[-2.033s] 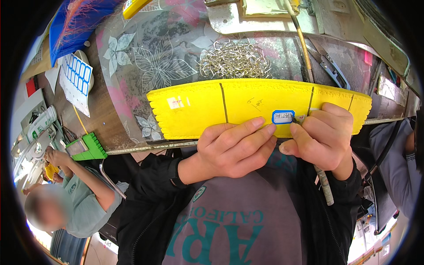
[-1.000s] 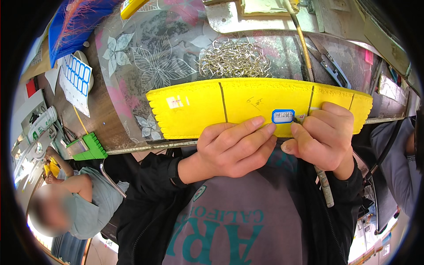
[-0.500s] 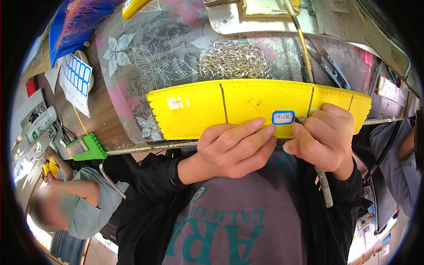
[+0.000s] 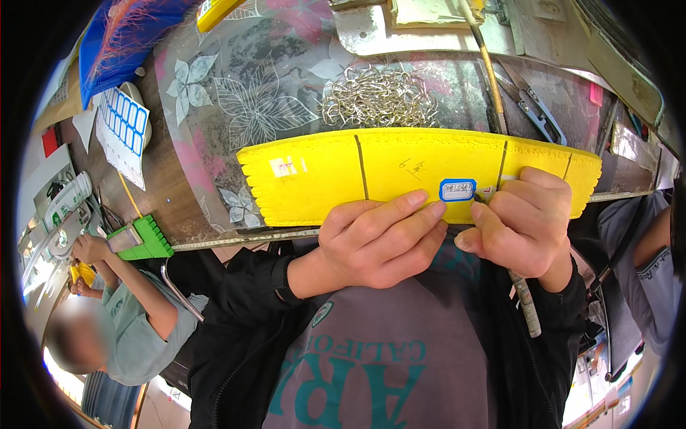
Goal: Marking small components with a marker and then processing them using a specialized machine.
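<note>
- So the left hand (image 4: 375, 239) is gripping the lower edge of a long yellow foam-like strip (image 4: 400, 171), fingers curled over the front and pressing together on it, right around the middle of the view.
- The right hand (image 4: 525, 222) is sitting just at 3 o'clock of the left one, fingers pinching a thin tool (image 4: 525, 307) like a pen. The handle is sticking out toward 6 o'clock below the fist, and the tip is meeting the strip right beside a small blue-bordered sticker label (image 4: 457, 189).
- The strip itself is being held up off the table edge (image 4: 236, 239), stretching from 9 to 3 o'clock, with a few dark lines crossing it and one notched end at 9.
- My read: the marking/writing step by the label is what's going on right now. The next bit probably needs the left hand holding the strip dead steady while the tip is working, since the piece looks floppy.
- Behind it, at 12 o'clock, there's a pile of small metal hooks (image 4: 379, 100) on the flowery table cover, and pliers (image 4: 532, 107) at about 2.
- A sheet of blue labels (image 4: 123, 129) is lying at 10 o'clock, with a green block (image 4: 143, 239) at 9.
</note>
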A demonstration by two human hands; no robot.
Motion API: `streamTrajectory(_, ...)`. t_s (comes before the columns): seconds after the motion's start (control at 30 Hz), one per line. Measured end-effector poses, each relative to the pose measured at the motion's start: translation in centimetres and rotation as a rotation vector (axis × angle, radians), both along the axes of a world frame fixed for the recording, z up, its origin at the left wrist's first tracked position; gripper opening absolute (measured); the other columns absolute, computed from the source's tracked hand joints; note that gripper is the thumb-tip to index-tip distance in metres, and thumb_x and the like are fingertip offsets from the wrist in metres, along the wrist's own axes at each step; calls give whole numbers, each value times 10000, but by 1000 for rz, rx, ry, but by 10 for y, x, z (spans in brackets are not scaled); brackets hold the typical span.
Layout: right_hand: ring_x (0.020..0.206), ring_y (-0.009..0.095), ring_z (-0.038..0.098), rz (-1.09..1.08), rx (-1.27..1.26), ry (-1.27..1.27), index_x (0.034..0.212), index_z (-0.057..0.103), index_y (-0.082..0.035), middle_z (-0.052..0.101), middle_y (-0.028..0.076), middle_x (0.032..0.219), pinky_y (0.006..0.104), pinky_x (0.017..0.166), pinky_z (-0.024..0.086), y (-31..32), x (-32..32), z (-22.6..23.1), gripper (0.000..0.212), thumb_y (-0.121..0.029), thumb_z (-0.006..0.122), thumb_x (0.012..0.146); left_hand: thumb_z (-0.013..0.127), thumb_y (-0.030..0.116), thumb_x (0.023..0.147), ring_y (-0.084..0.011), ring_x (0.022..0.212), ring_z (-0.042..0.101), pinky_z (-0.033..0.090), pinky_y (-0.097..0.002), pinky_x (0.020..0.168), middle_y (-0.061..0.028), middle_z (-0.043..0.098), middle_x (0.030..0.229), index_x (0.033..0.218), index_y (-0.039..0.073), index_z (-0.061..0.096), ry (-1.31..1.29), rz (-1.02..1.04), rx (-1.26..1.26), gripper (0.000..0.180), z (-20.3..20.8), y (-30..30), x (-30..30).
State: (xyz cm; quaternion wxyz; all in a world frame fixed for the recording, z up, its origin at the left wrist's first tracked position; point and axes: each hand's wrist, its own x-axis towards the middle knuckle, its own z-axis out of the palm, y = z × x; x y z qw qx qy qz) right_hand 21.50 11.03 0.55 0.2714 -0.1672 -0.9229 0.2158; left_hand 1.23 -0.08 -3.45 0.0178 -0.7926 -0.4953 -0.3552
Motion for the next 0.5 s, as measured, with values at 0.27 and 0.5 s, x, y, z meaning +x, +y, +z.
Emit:
streamTrajectory(0.27, 442, 142, 471, 66, -9, -5, 856, 601, -52, 480, -11, 578, 303, 432, 285, 1, 3, 1, 332, -321, 790, 806, 750, 187, 821, -96, 1107, 638, 421, -217, 770, 95, 713, 1129, 893, 231, 686, -9, -6, 14, 106, -1, 1, 0)
streamTrajectory(0.5, 441, 137, 471, 53, -1, -1, 854, 598, -59, 482, -13, 583, 299, 440, 274, 0, 1, 0, 336, -332, 788, 810, 754, 189, 820, -94, 1107, 637, 418, -217, 769, 97, 712, 1130, 895, 231, 681, -11, -3, 9, 113, -2, 0, 0)
